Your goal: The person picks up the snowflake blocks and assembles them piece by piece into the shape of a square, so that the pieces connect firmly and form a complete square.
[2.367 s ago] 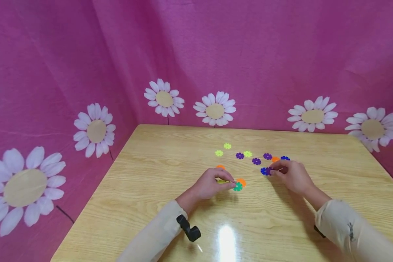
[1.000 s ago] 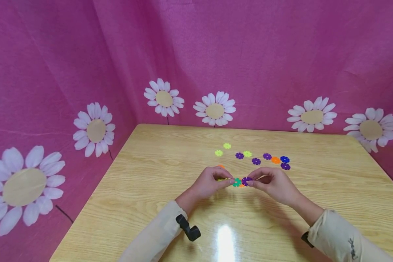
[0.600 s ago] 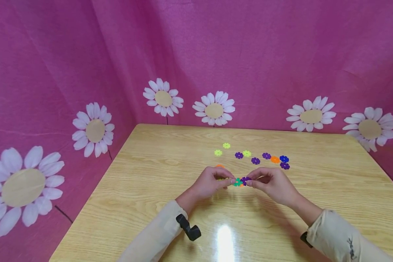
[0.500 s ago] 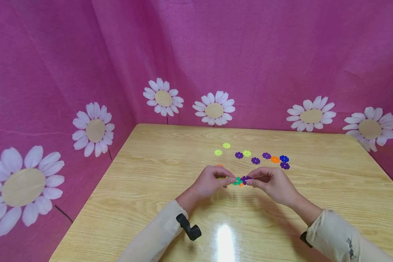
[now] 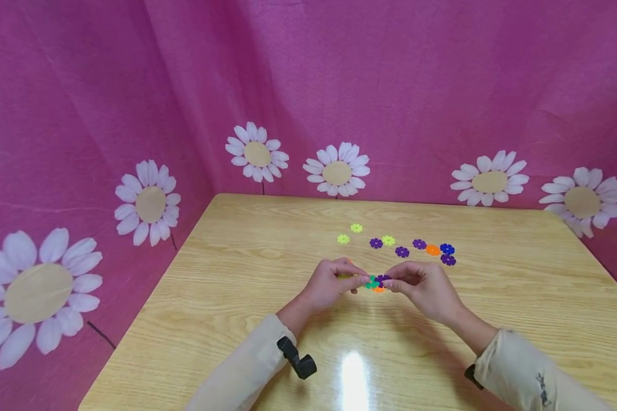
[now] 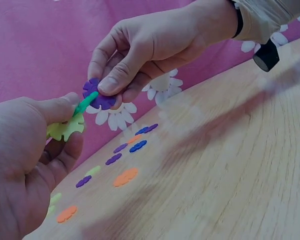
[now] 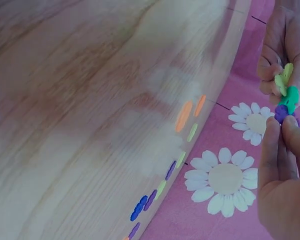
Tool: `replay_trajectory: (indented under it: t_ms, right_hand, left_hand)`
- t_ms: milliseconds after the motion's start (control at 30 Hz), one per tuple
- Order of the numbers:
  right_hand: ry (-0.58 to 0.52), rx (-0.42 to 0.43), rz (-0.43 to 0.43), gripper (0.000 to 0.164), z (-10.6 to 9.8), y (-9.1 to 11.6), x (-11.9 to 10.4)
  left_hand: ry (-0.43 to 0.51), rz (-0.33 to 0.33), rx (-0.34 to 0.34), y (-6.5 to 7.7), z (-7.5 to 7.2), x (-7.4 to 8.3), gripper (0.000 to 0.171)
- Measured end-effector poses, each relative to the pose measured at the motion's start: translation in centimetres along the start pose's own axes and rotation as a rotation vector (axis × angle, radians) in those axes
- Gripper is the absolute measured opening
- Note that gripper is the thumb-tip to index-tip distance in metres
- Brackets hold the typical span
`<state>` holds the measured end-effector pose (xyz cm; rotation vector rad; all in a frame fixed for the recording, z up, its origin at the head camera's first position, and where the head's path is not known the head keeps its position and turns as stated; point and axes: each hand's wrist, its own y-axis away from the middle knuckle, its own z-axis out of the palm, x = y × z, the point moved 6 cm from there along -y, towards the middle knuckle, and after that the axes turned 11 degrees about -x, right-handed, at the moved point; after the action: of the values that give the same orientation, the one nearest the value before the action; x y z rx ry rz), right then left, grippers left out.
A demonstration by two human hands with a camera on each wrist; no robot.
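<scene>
My left hand pinches a small green flower-shaped notched disc between thumb and fingers. A yellow-green disc is joined to the green one and sits in the same grip. Opposite it, my right hand pinches a purple disc of the same kind by its edge. The purple disc meets the green one edge to edge, set crosswise at its notches in the left wrist view. Both hands are held over the table, fingertips close together. Behind the pieces lies an orange disc, partly hidden.
On the wooden table lie several more discs: yellow ones, purple ones, an orange one and a blue one. A pink curtain with printed daisies surrounds the table's back and left.
My right hand has come left from the far-right discs, bringing the purple disc to the green one. The purple disc now overlaps the green more closely. My left hand has stayed nearly in place.
</scene>
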<state>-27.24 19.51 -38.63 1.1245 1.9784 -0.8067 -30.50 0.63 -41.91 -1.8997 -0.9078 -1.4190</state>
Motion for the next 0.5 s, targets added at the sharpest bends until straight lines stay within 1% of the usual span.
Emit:
replay_trajectory:
  t_ms: [133, 233, 367, 433, 500]
  right_hand:
    - [0.038, 0.002, 0.003, 0.008, 0.0, 0.0, 0.0]
    - [0.019, -0.030, -0.006, 0.009, 0.0, 0.0, 0.3]
    - [-0.039, -0.088, -0.021, 0.010, 0.0, 0.2, 0.9]
    - [-0.066, -0.116, -0.035, 0.010, 0.0, 0.2, 1.1]
    - [-0.093, -0.148, -0.051, 0.010, 0.1, 0.1, 1.2]
  left_hand:
    - [-0.012, 0.000, 0.008, 0.1, 0.3, 0.2, 0.014]
    - [0.014, -0.020, -0.021, 0.1, 0.6, 0.1, 0.016]
    - [0.143, -0.115, -0.093, 0.2, 0.7, -0.9, 0.029]
    - [0.200, -0.179, -0.103, 0.3, 0.6, -1.4, 0.038]
    - [0.242, -0.213, -0.111, 0.2, 0.5, -1.7, 0.042]
